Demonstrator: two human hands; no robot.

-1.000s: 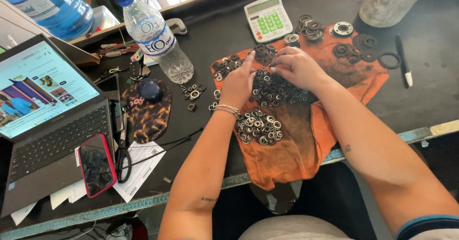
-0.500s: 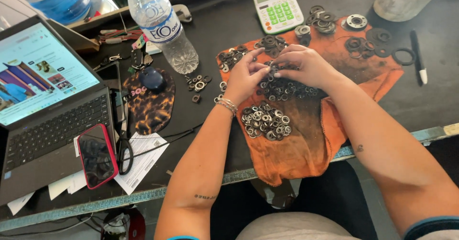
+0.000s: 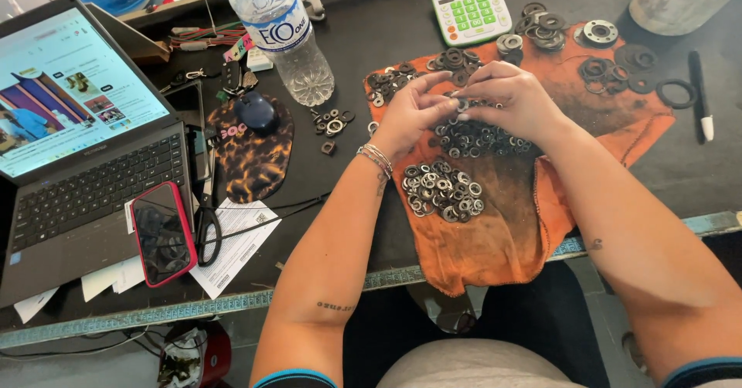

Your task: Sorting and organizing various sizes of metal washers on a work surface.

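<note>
— What are those hands doing over the orange cloth (image 3: 495, 233)?

— The left hand (image 3: 410, 114) and right hand (image 3: 506, 98) meet fingertip to fingertip, pinching small metal washers above the dark pile of washers (image 3: 475, 137) on the cloth.

— And the shinier ones?

— A second heap of silver washers (image 3: 442, 191) lies just below, on the same cloth, near the left wrist.

— Any containers?

— Only a clear plastic bottle (image 3: 282, 32), standing on the tabletop (image 3: 371, 32) beside the laptop (image 3: 77, 148); I cannot tell what is in it.
</note>
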